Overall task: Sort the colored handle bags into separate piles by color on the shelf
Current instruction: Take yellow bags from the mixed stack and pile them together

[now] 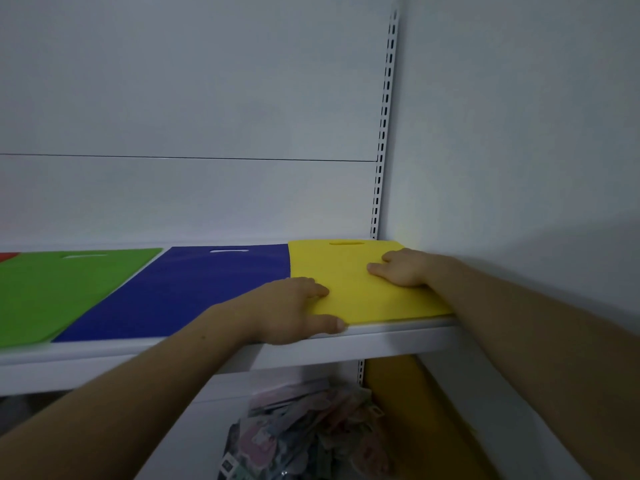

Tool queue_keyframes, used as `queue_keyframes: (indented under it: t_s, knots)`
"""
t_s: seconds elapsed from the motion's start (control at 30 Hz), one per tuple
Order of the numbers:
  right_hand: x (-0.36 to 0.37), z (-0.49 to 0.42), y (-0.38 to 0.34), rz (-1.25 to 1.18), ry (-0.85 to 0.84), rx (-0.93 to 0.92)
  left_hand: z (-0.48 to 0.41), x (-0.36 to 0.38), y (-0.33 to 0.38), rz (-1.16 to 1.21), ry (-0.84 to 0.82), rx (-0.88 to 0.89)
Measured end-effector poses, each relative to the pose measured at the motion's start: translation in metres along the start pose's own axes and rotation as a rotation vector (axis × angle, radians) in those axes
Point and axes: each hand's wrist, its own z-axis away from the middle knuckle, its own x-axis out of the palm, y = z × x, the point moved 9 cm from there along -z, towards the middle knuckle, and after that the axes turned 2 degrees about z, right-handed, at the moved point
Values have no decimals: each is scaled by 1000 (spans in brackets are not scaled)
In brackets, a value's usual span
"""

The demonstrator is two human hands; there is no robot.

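Here, centre right, the left hand point(294, 306) and right hand point(403, 268) lie flat, fingers uncurled, pressing the yellow handle bag point(343, 271).

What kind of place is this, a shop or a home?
Probably a shop or stockroom: metal shelf on a slotted upright, flat handle bags in colour piles, packets of small goods below.

I see both hands on the yellow bag point(360, 282), which lies flat on the shelf point(381, 337). Left hand point(294, 310): fingers over the bag's left edge, thumb at its front corner. Right hand point(401, 268): fingers straight, pressing down near the handle slot. Left of the left hand: blue bag point(194, 289) meeting the yellow, then green bag point(52, 292), then a red sliver point(8, 256).
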Motion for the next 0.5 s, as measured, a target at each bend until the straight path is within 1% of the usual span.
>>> queue_keyframes:
  t_s: [0.33,0.43,0.5]
  knots:
    - [-4,-2,-3,52,-32,-14,-3,1,0,-7,3,-44]
    - [-13,-5,-8,58,5,-15,-1,-2,-2,45,21,-60]
    - [-23,-7,-19,43,44,-51,1,-9,-6,99,52,-87]
